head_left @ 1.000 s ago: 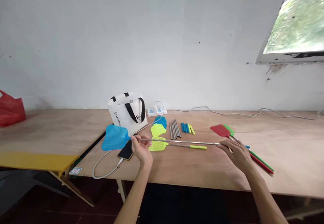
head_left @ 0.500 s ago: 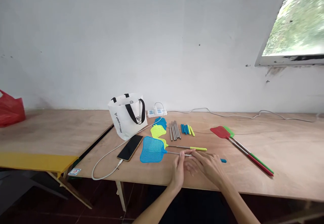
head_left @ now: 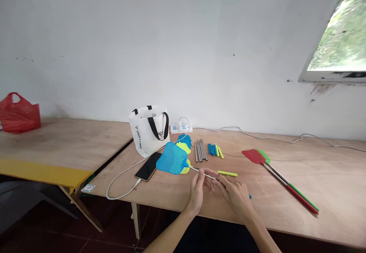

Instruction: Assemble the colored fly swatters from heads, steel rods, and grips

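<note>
A blue fly swatter (head_left: 172,159) with a metal rod is held in both hands above the table's front. My left hand (head_left: 196,192) is closed on the rod near the swatter's head. Farther along the rod, my right hand (head_left: 236,194) grips it and hides part of the handle; only its blue end shows beyond the fingers. Behind it lies a yellow fly swatter, its yellow handle (head_left: 227,173) visible and its head partly covered by the blue one. Several metal rods (head_left: 201,151) and short blue and yellow handles (head_left: 215,150) lie farther back beside loose blue swatter heads (head_left: 185,140).
A phone (head_left: 148,167) on a white cable lies left of the swatters. Behind it stand a white tote bag (head_left: 148,131) and a power strip (head_left: 182,128). Red (head_left: 254,156) and green (head_left: 264,155) fly swatters lie to the right. A red plastic bag (head_left: 21,115) sits far left.
The blue fly swatter's head has risen and tilted, with its handle end lower now. Both hands keep hold of it. The camera view has shifted slightly left.
</note>
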Action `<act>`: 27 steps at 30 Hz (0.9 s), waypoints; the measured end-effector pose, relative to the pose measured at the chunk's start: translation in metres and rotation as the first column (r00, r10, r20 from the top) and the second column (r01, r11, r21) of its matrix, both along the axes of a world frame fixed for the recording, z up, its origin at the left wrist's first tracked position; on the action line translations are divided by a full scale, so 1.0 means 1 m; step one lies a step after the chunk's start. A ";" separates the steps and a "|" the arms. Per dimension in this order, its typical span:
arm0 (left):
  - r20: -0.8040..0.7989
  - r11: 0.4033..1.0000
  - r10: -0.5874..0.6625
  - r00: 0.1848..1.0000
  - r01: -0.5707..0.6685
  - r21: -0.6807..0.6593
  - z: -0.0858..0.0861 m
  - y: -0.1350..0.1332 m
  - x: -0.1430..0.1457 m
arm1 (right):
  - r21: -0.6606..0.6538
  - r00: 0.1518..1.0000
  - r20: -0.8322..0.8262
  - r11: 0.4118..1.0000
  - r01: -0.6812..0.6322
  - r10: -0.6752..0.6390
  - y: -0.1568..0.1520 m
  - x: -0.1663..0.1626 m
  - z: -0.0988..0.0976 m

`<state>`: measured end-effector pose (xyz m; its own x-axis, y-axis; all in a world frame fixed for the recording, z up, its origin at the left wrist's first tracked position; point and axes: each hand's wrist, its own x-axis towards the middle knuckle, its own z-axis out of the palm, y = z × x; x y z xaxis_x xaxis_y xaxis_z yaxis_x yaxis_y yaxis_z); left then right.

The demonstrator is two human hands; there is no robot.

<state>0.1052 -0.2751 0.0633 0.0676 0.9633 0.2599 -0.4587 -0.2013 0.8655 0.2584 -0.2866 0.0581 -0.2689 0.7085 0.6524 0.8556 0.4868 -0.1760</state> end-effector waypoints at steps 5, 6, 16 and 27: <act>0.104 0.987 0.150 0.983 -0.155 0.035 0.011 0.016 -0.023 | 0.028 0.998 0.061 0.999 0.023 -0.025 0.008 0.031 0.014; 0.121 0.981 0.184 0.975 -0.190 0.044 0.015 0.021 -0.032 | 0.037 0.997 0.067 0.999 0.024 -0.027 0.011 0.043 0.015; 0.314 0.952 0.302 0.900 -0.301 -0.053 0.031 0.056 -0.098 | -0.076 0.976 -0.185 0.991 0.107 -0.119 0.026 0.137 -0.004; 0.158 0.961 0.271 0.949 -0.256 -0.107 0.016 0.041 -0.056 | -0.134 0.995 -0.085 0.990 0.040 -0.052 0.022 0.090 0.000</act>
<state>0.0487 -0.2346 0.0795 -0.2298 0.9596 0.1623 -0.5406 -0.2645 0.7986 0.3480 -0.2650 0.0582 -0.1797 0.8005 0.5718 0.8551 0.4145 -0.3115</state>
